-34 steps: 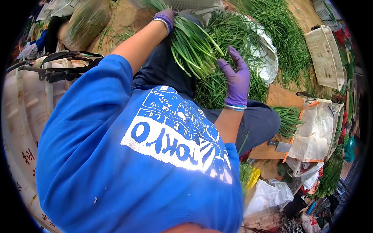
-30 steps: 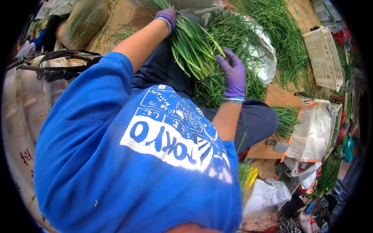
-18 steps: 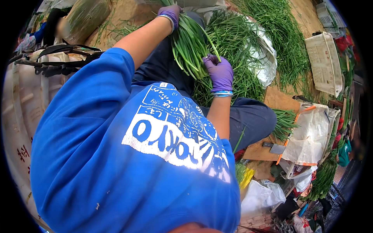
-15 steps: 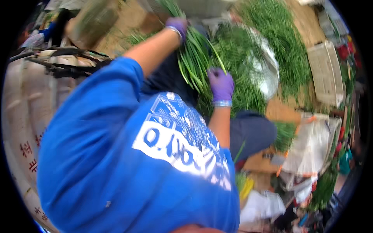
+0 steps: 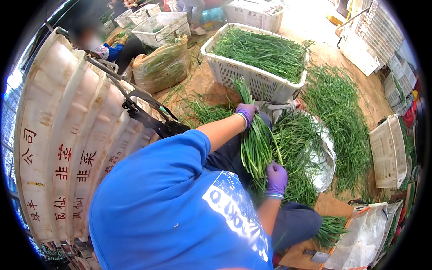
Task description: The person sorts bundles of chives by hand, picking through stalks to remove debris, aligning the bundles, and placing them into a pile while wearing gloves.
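Observation:
My left hand (image 5: 247, 111), in a purple glove, is wrapped round a thick bunch of green chives (image 5: 255, 150). Leaf tips stick out above the fist, and the stalks fan down toward my right hand. My right hand (image 5: 276, 177), also gloved in purple, is closed at the bunch's lower right edge, where one pale stalk runs to its fingers. What lies inside those fingers is mostly hidden. Below and right of the bunch is a heap of loose chives (image 5: 297, 157), partly on a white plastic sheet (image 5: 325, 168) beside my bent knee.
A white crate (image 5: 252, 84) full of chives stands ahead. More chives (image 5: 344, 130) cover the floor at the right, near another white crate (image 5: 388, 153). Stacked white crates (image 5: 58, 148) rise on the left. A cleaver (image 5: 318, 255) lies near my knee. Another person sits at far left.
The view has swung upward and left, bringing the full crate and the stacked crates into sight. My left hand still grips the bunch, and my right hand stays at its lower edge.

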Available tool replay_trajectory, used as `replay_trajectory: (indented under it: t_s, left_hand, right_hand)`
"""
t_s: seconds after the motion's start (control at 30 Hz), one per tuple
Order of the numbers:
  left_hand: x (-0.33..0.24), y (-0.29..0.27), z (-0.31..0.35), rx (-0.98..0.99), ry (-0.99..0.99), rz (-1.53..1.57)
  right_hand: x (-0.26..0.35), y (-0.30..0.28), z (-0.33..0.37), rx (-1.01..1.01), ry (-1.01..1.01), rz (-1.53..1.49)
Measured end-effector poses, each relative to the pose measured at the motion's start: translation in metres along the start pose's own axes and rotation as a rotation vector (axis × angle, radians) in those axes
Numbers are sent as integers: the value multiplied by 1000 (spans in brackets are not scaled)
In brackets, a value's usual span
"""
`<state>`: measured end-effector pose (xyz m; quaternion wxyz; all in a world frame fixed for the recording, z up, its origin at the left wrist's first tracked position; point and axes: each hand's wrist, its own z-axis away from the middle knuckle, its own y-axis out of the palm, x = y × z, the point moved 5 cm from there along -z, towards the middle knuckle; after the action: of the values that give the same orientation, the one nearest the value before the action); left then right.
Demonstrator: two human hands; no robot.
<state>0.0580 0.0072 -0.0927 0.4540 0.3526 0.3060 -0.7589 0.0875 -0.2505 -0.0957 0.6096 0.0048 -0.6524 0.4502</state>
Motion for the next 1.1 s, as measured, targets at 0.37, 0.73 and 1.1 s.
replay_trajectory:
  t_s: [0.37,0.73,1.1]
  left_hand:
    - [2,-1,-6,-4,69,-47]
    - [7,3,-9,56,59,71]
    - [7,-3,-10,17,92,37]
  right_hand:
    - [-10,24,-11,88,39,-166]
    - [-1,22,-8,90,62,-345]
    - [-25,34,-14,44,-198,-165]
